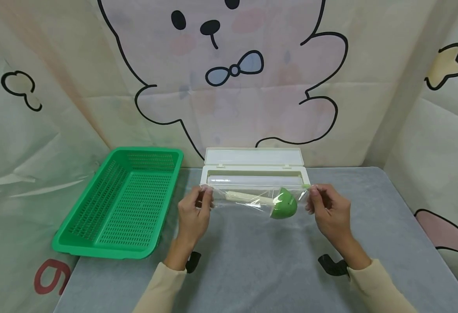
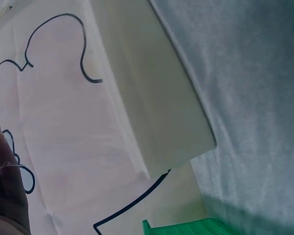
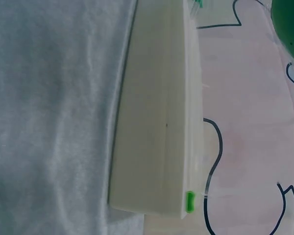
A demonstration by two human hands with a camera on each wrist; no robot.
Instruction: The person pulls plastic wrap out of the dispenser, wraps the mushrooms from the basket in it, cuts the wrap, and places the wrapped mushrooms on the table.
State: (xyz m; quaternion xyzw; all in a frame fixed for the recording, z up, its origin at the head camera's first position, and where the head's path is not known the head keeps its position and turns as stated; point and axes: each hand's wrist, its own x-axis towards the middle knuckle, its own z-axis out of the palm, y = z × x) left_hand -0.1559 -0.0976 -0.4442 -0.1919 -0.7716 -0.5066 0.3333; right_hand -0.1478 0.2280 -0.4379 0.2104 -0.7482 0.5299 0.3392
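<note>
While both forearms reach forward over the grey cloth-covered tabletop [image 1: 252,261], the left hand [image 1: 193,214] and right hand [image 1: 328,211] each pinch one end of a clear sheet of plastic film [image 1: 252,198], fingers curled on it and knuckles up. Stretched between them, the film wraps a green-bowled ladle with a cream handle [image 1: 276,204], held just above the tabletop. Directly at 12 o'clock of the ladle lies an open cream plastic film dispenser box [image 1: 254,167]. A green perforated plastic basket [image 1: 123,202] sits at 9 o'clock, well apart.
</note>
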